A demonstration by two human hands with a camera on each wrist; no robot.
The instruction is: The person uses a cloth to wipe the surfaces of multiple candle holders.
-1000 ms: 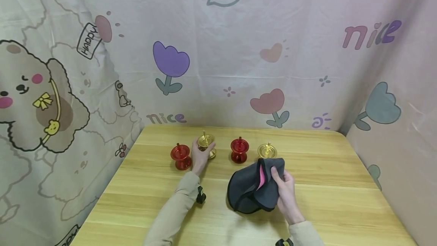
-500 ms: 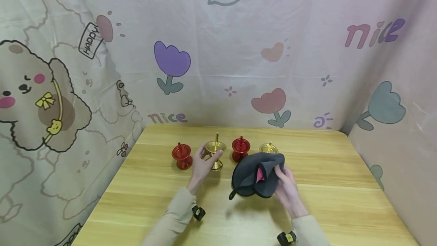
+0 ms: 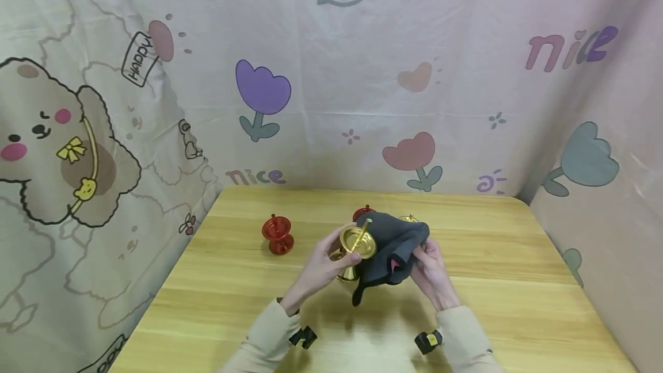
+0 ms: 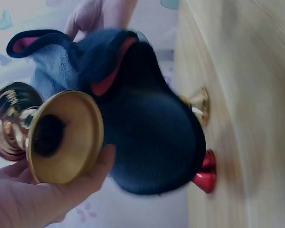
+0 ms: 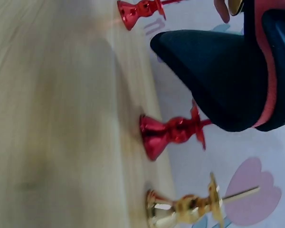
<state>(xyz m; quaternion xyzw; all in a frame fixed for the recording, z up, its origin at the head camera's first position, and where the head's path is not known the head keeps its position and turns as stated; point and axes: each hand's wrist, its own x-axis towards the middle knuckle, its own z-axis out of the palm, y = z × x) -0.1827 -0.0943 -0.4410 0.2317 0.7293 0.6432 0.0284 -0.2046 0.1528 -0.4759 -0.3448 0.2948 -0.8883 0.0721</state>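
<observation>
My left hand (image 3: pixel 322 263) grips a gold candle holder (image 3: pixel 354 244) by its stem, lifted over the table. Its dish and upright spike lean to the right. In the left wrist view the hollow underside of the holder's base (image 4: pixel 80 142) faces the camera, with the thumb against its rim. My right hand (image 3: pixel 434 275) pinches a folded dark grey cloth (image 3: pixel 380 258) with black edging, a loop and a pink inner side. The cloth hangs right beside the gold holder; whether they touch, I cannot tell.
A red candle holder (image 3: pixel 278 236) stands on the wooden table (image 3: pixel 207 304) at left. Behind the cloth, mostly hidden in the head view, stand another red holder (image 5: pixel 173 130) and another gold holder (image 5: pixel 180 209). A patterned curtain (image 3: pixel 336 148) hangs along the table's back edge.
My left hand has lifted the gold candle holder from the back row and brought it right and nearer, tilting it. The cloth in my right hand has risen slightly and met it side by side.
</observation>
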